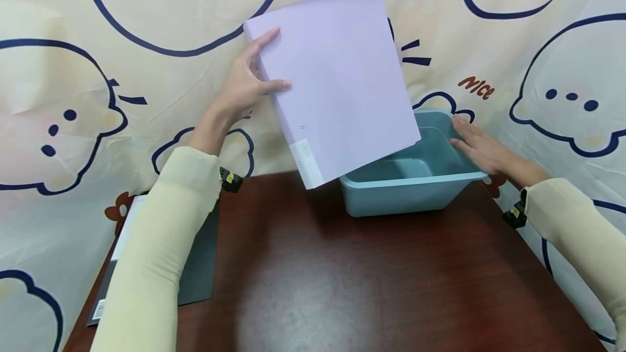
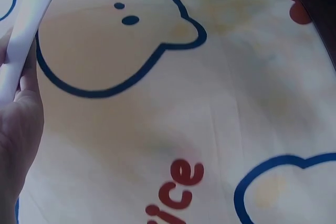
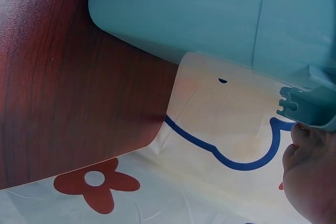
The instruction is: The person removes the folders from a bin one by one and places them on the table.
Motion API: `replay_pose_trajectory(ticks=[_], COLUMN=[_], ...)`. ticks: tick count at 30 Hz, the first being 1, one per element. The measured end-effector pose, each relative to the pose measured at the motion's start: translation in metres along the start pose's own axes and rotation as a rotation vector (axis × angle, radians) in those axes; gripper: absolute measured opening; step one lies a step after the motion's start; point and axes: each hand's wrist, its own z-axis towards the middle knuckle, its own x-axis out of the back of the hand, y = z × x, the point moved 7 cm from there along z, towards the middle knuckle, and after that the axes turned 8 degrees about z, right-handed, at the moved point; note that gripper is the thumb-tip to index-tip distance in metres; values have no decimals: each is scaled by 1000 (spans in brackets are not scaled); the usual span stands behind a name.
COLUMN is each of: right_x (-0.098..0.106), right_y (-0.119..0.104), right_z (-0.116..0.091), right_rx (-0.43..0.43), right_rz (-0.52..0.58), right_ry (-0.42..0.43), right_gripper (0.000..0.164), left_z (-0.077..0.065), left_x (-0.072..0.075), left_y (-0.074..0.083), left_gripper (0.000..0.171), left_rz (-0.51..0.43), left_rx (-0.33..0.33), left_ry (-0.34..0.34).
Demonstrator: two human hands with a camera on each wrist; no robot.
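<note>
My left hand [image 1: 246,83] grips a light purple file folder [image 1: 337,80] by its spine edge, thumb and fingers on either side. The folder is raised and tilted, with a white label near the bottom of its spine; its lower right corner overlaps a blue plastic bin [image 1: 411,197] in the head view. In the left wrist view the folder [image 2: 29,30] shows edge-on. My right hand [image 1: 481,145] holds the bin's right end at the rim, the thumb over the inner side. The right wrist view shows curled fingers [image 3: 302,140] right under the rim.
At the left of the dark wooden table [image 1: 313,276] lies a dark grey folder [image 1: 198,265] with a white sheet beside it, partly hidden by my left sleeve. A patterned cloth [image 1: 186,91] hangs behind the table and along its sides.
</note>
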Motion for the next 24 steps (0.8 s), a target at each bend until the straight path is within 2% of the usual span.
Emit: replay_pose_trajectory(ticks=[8,16,21,24], right_x=[1,1,1,3], right_y=[2,3,1,1], right_z=[-1,0,0,0], right_rx=[-7,6,19,20], right_rz=[-8,-9,-9,-9], right_ry=[-3,-5,-1,-1], right_gripper=[74,73,73,73], left_z=[-13,-27,-38,-44], left_x=[16,25,36,43], left_y=[-9,-16,-19,-21], left_gripper=[101,103,102,102], left_rz=[20,-59,-28,-52], left_rx=[71,95,112,119], left_ry=[-22,-65,-85,-96])
